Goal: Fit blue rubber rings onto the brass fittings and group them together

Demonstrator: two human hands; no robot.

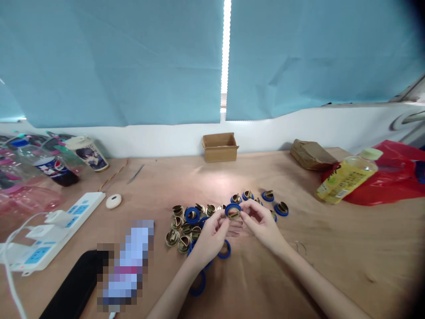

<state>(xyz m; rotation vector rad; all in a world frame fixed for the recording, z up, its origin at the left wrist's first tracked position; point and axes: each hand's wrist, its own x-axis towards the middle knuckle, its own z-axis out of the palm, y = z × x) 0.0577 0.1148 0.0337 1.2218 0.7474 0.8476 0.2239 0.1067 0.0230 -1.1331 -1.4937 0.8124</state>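
The left hand (215,231) and right hand (262,221) pinch a blue ring (233,205) with its brass-coloured insert (234,215) between them, above the table (365,239). Uneven fingertip pressure could tilt the insert or let it slip among the loose brass pieces (184,243). The cola bottle (64,176) bears a Pepsi emblem (59,165); the yellow bottle's (347,178) characters are illegible.

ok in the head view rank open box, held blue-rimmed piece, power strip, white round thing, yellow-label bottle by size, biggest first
1. Power strip
2. Yellow-label bottle
3. Open box
4. White round thing and held blue-rimmed piece: too alike to rank
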